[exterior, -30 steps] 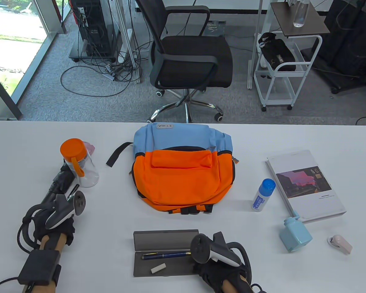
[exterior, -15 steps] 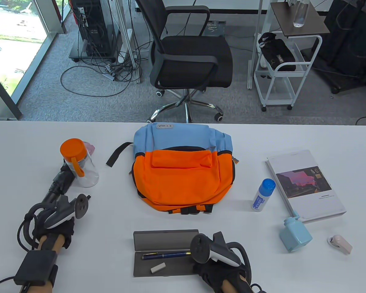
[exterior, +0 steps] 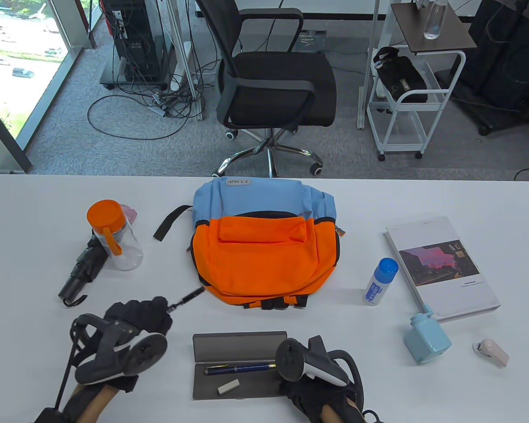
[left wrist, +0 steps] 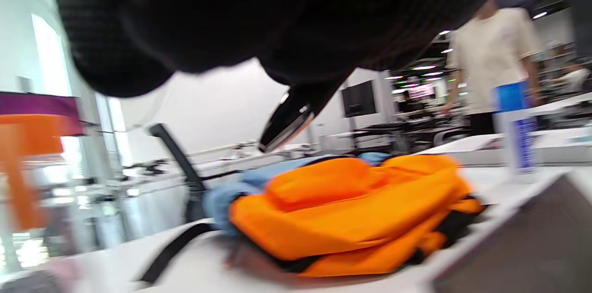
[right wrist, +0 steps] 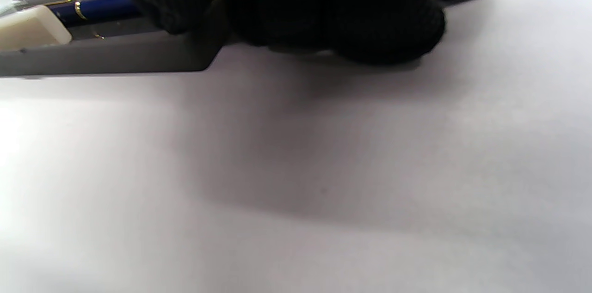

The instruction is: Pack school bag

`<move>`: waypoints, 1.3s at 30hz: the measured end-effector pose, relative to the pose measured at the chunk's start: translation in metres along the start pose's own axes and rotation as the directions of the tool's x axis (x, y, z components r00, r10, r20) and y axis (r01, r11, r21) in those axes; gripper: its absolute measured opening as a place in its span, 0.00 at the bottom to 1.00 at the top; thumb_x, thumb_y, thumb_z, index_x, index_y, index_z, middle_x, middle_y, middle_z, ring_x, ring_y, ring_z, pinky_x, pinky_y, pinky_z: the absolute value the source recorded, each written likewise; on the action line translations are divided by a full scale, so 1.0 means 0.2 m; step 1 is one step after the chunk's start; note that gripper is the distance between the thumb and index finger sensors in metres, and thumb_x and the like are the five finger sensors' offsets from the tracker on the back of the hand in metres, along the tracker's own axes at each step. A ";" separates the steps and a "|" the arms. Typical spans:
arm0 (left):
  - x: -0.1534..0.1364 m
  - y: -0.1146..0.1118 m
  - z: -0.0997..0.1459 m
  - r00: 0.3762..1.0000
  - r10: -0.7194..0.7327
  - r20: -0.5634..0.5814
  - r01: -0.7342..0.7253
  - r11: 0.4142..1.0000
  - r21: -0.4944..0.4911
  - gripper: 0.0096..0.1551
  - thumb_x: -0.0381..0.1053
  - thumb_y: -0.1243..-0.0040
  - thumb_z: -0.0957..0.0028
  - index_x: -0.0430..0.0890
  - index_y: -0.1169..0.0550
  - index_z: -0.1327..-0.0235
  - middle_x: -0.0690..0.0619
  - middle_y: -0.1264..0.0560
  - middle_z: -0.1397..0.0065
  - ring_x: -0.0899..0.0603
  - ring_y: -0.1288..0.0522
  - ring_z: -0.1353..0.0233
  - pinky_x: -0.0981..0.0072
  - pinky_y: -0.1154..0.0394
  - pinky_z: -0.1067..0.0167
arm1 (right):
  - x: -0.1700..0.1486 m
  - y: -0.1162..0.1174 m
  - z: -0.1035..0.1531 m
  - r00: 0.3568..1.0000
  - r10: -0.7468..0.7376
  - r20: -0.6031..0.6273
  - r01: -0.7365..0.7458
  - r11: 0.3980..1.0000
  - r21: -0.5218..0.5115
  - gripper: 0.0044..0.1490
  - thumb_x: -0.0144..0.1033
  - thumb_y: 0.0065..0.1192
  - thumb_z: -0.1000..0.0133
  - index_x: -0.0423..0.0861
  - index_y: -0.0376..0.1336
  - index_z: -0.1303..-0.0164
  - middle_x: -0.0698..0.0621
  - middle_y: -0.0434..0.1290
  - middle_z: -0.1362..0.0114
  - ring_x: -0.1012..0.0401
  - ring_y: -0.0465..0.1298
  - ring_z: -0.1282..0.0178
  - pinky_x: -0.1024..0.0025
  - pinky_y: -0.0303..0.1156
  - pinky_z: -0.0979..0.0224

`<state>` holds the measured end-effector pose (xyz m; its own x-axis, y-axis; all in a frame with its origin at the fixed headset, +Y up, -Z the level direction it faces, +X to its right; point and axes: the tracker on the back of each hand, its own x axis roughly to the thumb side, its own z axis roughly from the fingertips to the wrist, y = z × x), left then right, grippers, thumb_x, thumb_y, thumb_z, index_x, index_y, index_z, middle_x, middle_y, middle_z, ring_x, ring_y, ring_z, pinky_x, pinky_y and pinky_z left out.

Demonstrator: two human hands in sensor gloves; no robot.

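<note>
An orange and blue backpack (exterior: 264, 242) lies flat in the middle of the table; it also shows in the left wrist view (left wrist: 351, 214). An open grey pencil case (exterior: 238, 365) near the front edge holds a blue pen (exterior: 240, 368) and a white eraser (exterior: 228, 387). My left hand (exterior: 152, 310) grips a black pen (exterior: 186, 298) just left of the case; its tip points at the bag. The pen also shows in the left wrist view (left wrist: 289, 119). My right hand (exterior: 304, 387) rests on the right end of the case, fingers closed over its edge (right wrist: 194, 52).
A folded black umbrella (exterior: 81, 269) and a clear bottle with an orange lid (exterior: 114, 235) stand at the left. A glue bottle (exterior: 380, 282), a book (exterior: 441, 266), a light-blue sharpener (exterior: 425, 337) and a small pink object (exterior: 490, 352) lie at the right.
My left hand has moved from beside the umbrella to the right and toward me, holding the black pen. The umbrella now lies uncovered. My right hand has not moved.
</note>
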<state>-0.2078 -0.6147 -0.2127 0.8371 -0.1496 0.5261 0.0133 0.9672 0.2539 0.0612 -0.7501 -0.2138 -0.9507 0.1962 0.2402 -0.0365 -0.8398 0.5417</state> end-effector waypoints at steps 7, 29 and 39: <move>0.45 -0.26 -0.05 0.963 0.002 0.270 0.059 0.974 -0.218 0.28 0.57 0.32 0.51 0.37 0.12 0.50 0.59 0.14 0.71 0.56 0.17 0.74 0.59 0.11 0.59 | 0.00 0.00 0.00 1.000 -0.002 0.000 0.002 1.000 0.002 0.29 0.47 0.59 0.48 0.40 0.65 0.45 0.45 0.75 0.51 0.49 0.77 0.54 0.33 0.62 0.31; 0.12 -0.45 -0.07 0.993 0.119 -0.021 -0.120 0.961 -0.248 0.57 0.63 0.37 0.50 0.32 0.41 0.15 0.31 0.33 0.20 0.27 0.26 0.29 0.31 0.28 0.35 | 0.00 0.00 0.00 1.000 0.004 0.001 -0.004 1.000 0.003 0.29 0.47 0.59 0.48 0.40 0.65 0.45 0.45 0.75 0.51 0.49 0.77 0.54 0.33 0.63 0.31; 0.20 -0.49 -0.07 0.978 0.176 0.111 -0.148 0.963 -0.223 0.33 0.48 0.34 0.48 0.49 0.25 0.26 0.45 0.23 0.44 0.40 0.23 0.48 0.35 0.26 0.37 | 0.00 -0.24 0.26 1.000 0.024 0.018 -0.010 0.821 -0.570 0.37 0.48 0.60 0.49 0.41 0.62 0.33 0.41 0.75 0.40 0.46 0.78 0.46 0.35 0.66 0.31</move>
<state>-0.1681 -0.7129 -0.2286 0.7601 0.0015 0.6498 0.0105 0.9998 -0.0145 0.0800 -0.6842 -0.1977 -0.9457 0.1849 0.2674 -0.1964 -0.9804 -0.0168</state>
